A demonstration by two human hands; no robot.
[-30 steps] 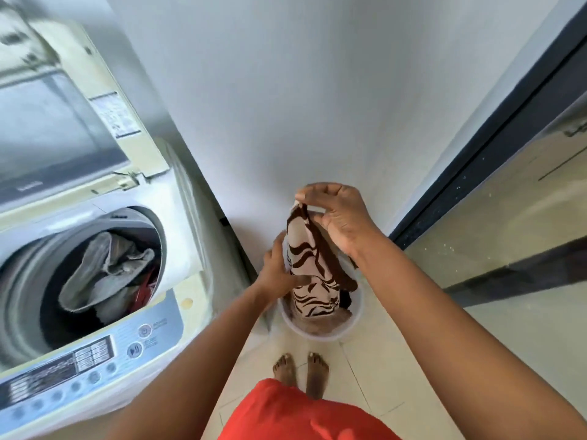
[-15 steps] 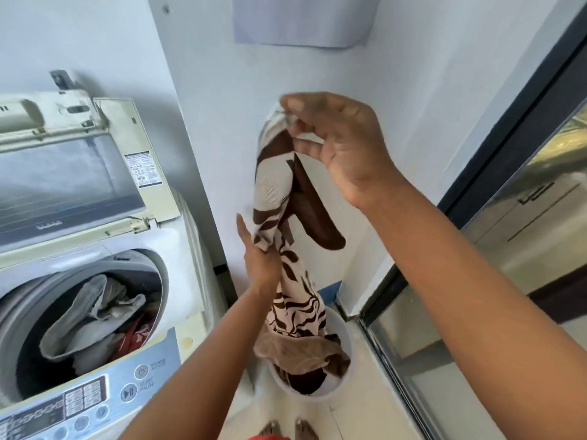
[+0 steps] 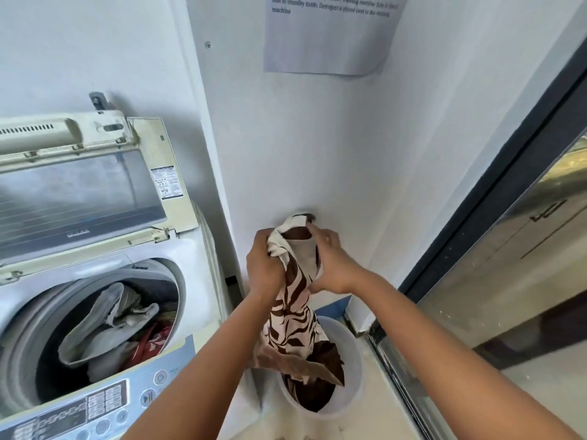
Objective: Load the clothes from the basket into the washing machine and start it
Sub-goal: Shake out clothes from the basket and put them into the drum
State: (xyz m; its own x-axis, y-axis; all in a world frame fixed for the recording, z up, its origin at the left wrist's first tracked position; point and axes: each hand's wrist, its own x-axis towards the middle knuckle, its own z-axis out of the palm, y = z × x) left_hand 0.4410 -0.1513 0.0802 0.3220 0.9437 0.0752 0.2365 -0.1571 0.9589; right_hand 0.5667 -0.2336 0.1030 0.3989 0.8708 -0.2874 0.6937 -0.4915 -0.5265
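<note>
both hands grip the striped garment [image 3: 293, 315] at its top end. left hand [image 3: 265, 268] has fingers curled round a bunched fold; right hand [image 3: 330, 265] pinches the edge just beside it, fingers bent onto the cloth. garment's long axis runs roughly vertical, hanging down from the fingers w/ its bottom end lying in the white basket [image 3: 352, 354] below, so it's not clear of the rim yet. the washing machine [image 3: 190, 249] drum opening sits to the left of and lower than the fingers, lid up, grey and red clothes [image 3: 120, 325] already inside. left hand is the nearer one to the drum, so the carry likely goes leftward across the machine's edge after more lift.

writing: wall notice [image 3: 330, 33] above the fingers, partly readable: "in standby mode. detergent is placed next to the washing machine", approx. lid has a small sticker [image 3: 167, 182], too small to read. a logo on the lid front is blurred, and the control panel [image 3: 95, 404] text isn't legible.
</note>
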